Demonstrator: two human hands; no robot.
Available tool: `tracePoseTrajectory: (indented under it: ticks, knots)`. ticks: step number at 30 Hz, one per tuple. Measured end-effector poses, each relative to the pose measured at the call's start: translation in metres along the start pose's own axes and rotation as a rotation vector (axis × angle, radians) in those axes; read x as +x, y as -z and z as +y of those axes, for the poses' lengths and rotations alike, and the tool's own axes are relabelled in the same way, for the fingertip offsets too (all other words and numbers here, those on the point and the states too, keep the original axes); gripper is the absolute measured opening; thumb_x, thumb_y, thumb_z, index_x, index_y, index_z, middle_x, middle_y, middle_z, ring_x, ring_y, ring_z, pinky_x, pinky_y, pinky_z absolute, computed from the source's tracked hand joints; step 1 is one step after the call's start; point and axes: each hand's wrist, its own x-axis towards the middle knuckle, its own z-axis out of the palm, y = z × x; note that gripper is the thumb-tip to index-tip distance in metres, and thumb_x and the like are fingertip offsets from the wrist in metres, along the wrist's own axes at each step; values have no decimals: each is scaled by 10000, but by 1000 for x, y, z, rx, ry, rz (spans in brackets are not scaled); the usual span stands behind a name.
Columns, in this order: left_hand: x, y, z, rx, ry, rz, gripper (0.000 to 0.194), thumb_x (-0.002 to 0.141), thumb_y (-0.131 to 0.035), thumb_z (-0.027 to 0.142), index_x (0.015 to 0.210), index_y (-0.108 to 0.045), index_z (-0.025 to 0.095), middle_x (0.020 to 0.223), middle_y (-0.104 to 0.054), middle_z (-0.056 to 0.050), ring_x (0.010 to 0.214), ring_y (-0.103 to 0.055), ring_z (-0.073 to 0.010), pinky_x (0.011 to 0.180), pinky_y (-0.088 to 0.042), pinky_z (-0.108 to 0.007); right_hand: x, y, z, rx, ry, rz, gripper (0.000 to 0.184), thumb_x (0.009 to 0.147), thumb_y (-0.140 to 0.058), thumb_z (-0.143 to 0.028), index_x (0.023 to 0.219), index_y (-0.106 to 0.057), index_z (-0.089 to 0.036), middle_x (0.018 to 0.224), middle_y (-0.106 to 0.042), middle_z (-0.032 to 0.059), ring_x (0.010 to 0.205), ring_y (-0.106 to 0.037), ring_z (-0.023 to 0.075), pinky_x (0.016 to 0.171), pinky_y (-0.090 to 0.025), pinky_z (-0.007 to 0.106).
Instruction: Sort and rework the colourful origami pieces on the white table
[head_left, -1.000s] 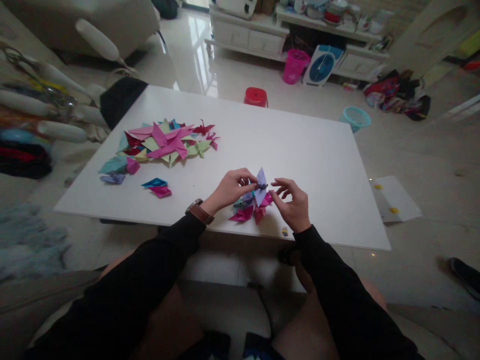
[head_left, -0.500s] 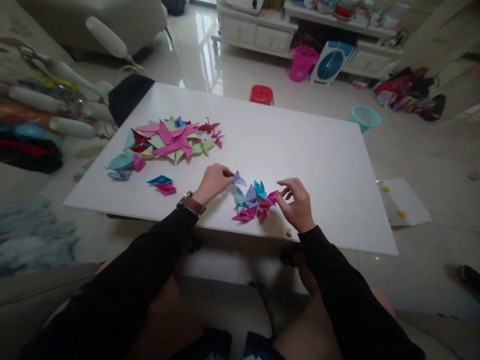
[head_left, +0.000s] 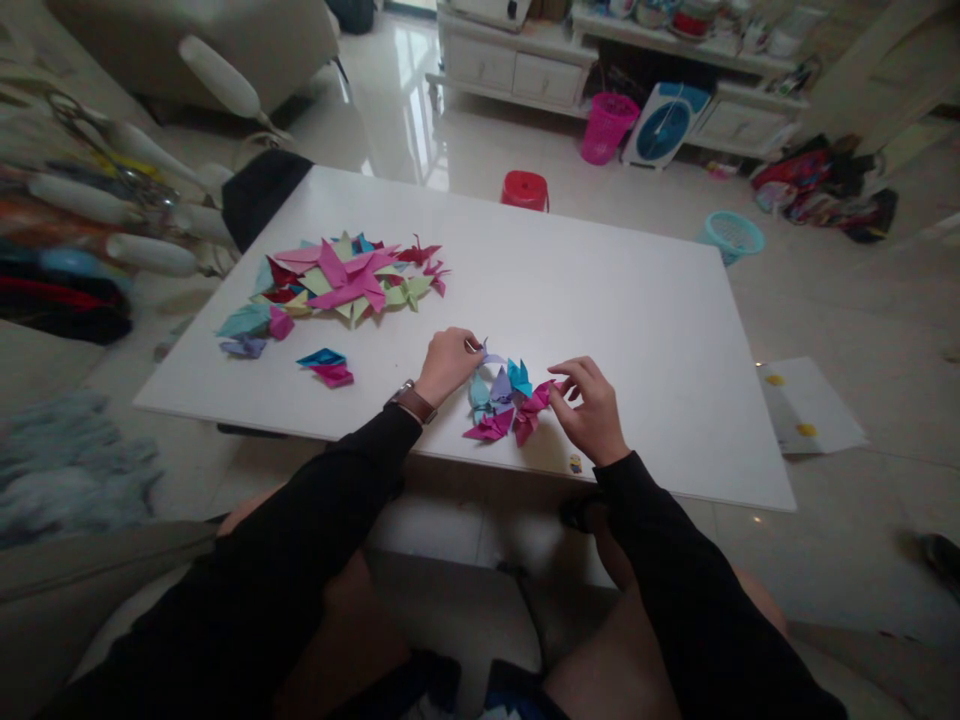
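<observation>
My left hand (head_left: 448, 362) pinches a small lilac paper crane (head_left: 492, 356), partly hidden by the fingers, just above the table at the back left of a small cluster. In that cluster lie a pale teal folded piece (head_left: 480, 394), a lilac one (head_left: 501, 384), a bright blue one (head_left: 519, 377) and a magenta one (head_left: 489, 427). On its right side, my right hand (head_left: 589, 408) has thumb and a fingertip closed at the tip of a pink paper crane (head_left: 531, 410); its index finger is raised.
The white table (head_left: 637, 320) bears a big heap of folded paper (head_left: 349, 280) at the left. Nearer me lie a blue and pink pair (head_left: 326, 367) and a lilac piece (head_left: 244, 346). A small sticker (head_left: 575, 464) is by the front edge. A red stool (head_left: 525, 188) stands beyond.
My left hand took the lilac crane off the cluster to the left, then brought it slightly back right. The right hand has stayed at the pink crane. The view has shifted a little.
</observation>
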Motion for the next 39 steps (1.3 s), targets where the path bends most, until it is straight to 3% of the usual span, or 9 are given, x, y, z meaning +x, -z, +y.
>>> tracePoseTrajectory:
  ticks: [8,15,20,23,28,36,39]
  knots:
    - [-5,-21,7,-1,0,-49,155,830,-662,212,907,-793,180,902,-792,-84,868,-726,-214,845,-540,-324,-2,4,1,5,2,-13,209,879,-596,-101,1038,-656,-223,995,-624,33,677,-612,124,615,-510,288]
    - [-8,-16,7,35,37,-76,283,809,-692,241,1080,-720,166,952,-787,-90,883,-717,-229,831,-531,-331,-3,8,1,-10,-17,-44,164,901,-591,-127,1014,-662,-221,994,-624,35,692,-603,129,639,-501,295]
    - [-8,-12,7,-6,-14,-96,345,812,-679,219,1154,-690,178,941,-783,-80,846,-709,-221,810,-511,-331,-1,6,5,-62,-58,-110,143,895,-584,-141,972,-666,-228,994,-646,62,837,-635,203,754,-526,357]
    - [-9,-9,8,-6,-12,-101,323,820,-686,230,1140,-693,182,947,-779,-85,859,-705,-221,821,-507,-333,2,1,13,-133,-49,-152,117,898,-587,-159,925,-676,-229,960,-680,82,959,-629,263,868,-515,420]
    - [-11,-5,8,-22,-11,-90,408,795,-722,277,1182,-672,156,1010,-764,-107,858,-690,-228,803,-508,-339,15,-16,31,-227,-87,-240,143,903,-576,-170,883,-707,-227,958,-735,99,1001,-622,290,926,-494,458]
    - [-16,7,7,-43,-10,-87,384,813,-706,289,1166,-665,144,1010,-758,-105,870,-673,-219,808,-501,-334,36,-44,41,-225,-184,-357,191,916,-582,-185,961,-767,-198,1322,-730,119,1287,-609,320,1083,-447,547]
    - [-17,12,6,-37,-5,-90,360,823,-702,289,1154,-665,156,1016,-760,-101,893,-677,-223,827,-505,-338,40,-48,44,-214,-201,-385,193,917,-602,-207,983,-783,-209,1274,-760,98,1271,-637,310,1094,-447,545]
